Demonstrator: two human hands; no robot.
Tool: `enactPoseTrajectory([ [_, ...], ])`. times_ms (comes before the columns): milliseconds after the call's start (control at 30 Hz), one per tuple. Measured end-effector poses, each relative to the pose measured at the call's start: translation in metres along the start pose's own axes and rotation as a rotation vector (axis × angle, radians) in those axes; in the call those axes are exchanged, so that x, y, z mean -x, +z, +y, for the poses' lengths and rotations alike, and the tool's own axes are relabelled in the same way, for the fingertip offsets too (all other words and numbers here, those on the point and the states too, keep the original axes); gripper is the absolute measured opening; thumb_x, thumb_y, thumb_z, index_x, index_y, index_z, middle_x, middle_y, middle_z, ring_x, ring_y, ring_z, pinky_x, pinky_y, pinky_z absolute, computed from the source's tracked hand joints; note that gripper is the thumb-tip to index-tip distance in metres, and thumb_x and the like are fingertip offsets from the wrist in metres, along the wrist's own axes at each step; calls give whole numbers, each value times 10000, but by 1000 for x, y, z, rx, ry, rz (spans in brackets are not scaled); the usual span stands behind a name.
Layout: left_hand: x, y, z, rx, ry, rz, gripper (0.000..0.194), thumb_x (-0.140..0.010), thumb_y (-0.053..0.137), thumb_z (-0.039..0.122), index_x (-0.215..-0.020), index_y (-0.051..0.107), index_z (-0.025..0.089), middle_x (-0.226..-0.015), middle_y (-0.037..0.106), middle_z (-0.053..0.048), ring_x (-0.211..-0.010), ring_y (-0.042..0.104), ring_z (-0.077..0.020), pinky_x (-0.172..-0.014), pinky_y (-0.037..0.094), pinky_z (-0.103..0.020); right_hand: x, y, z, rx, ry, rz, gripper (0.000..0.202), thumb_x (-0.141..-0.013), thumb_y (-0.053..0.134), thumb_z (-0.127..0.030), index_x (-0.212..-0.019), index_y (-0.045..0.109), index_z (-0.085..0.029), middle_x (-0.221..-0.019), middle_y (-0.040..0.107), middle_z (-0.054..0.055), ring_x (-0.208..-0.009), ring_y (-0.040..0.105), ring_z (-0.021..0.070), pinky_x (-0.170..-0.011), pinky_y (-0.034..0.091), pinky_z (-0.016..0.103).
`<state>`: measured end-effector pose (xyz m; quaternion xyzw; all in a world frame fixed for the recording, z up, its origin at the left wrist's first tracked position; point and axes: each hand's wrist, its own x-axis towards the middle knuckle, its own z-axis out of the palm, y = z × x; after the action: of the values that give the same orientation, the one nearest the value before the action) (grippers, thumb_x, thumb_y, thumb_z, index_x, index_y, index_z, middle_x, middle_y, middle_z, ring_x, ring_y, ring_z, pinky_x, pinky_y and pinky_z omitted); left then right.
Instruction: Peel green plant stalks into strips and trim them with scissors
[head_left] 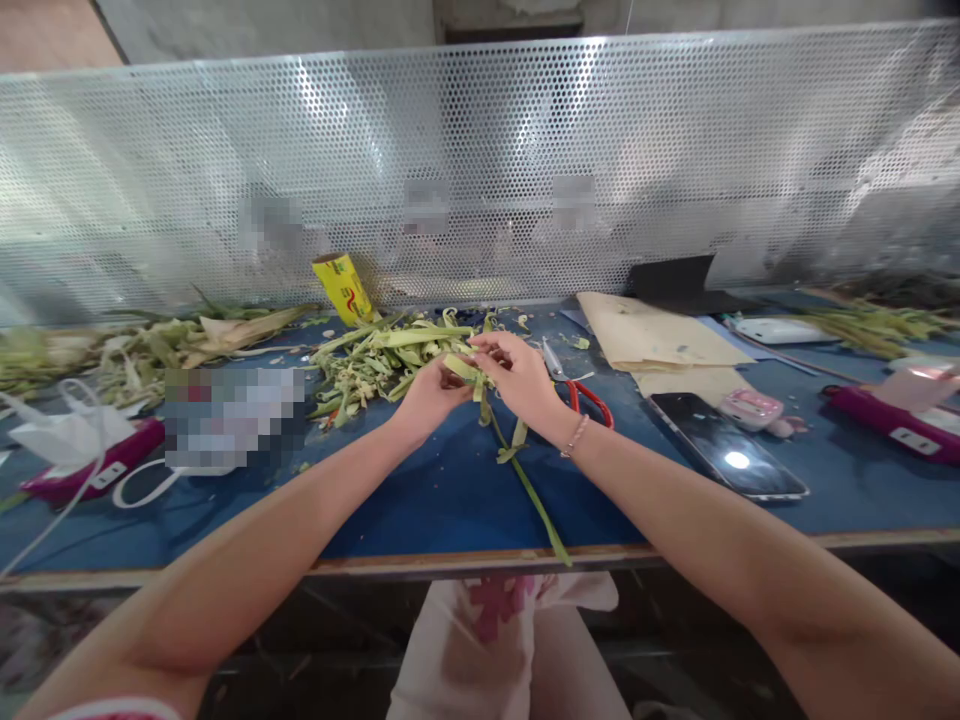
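Both hands meet over the middle of the blue table, fingers closed around a green plant stem with leaves (534, 495). My left hand (433, 402) pinches a pale green leaf strip near the stem's upper end. My right hand (521, 378) grips the same upper part from the other side, thumb and fingers bent inward. The stem slants down toward me, its lower end reaching the table's front edge. A heap of cut green leaves and stalks (375, 365) lies just behind and left of my left hand. Red-handled scissors (592, 402) rest beside my right hand, partly hidden by it.
A perforated metal panel (480, 130) stands along the back of the table. A yellow tube (343, 288) leans by the heap. To the right are brown paper sheets (660, 335), a phone (724, 445) and a pink case (752, 408). Purple power strips lie at both sides, with cables.
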<state>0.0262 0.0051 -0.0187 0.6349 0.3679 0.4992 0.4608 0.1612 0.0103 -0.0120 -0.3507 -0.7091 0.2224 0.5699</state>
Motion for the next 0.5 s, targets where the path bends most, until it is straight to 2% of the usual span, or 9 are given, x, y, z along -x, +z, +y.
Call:
enactPoseTrajectory([
  [167, 1, 2, 3, 19, 24, -35, 228, -612, 640, 160, -831, 582, 140, -788, 627, -28, -742, 568, -123, -745, 423, -267, -1, 1, 3, -84, 26, 24, 191, -736, 475, -206, -916, 527, -173, -785, 537, 12, -630, 517, 92, -580, 436, 239],
  [267, 3, 4, 9, 10, 52, -65, 179, -632, 614, 125, -807, 586, 147, -791, 625, -20, -750, 569, -113, -761, 418, -250, -2, 1, 3, -92, 50, 36, 161, -719, 483, -212, -869, 525, -168, -739, 546, 9, -641, 521, 104, -596, 436, 249],
  [367, 5, 6, 11, 41, 29, -125, 160, -594, 647, 101, -727, 568, 143, -710, 603, -3, -683, 562, -100, -717, 429, -237, 0, 1, 1, -43, 67, 33, 112, -710, 484, -229, -791, 527, -166, -706, 558, 12, -617, 516, 111, -591, 428, 257],
  [500, 8, 7, 8, 191, -38, -194, 190, -616, 657, 172, -774, 553, 151, -715, 593, -6, -666, 571, -96, -695, 449, -243, 1, 2, -2, -14, 85, 0, 99, -706, 476, -260, -749, 499, -175, -662, 535, -5, -541, 473, 99, -526, 389, 239],
])
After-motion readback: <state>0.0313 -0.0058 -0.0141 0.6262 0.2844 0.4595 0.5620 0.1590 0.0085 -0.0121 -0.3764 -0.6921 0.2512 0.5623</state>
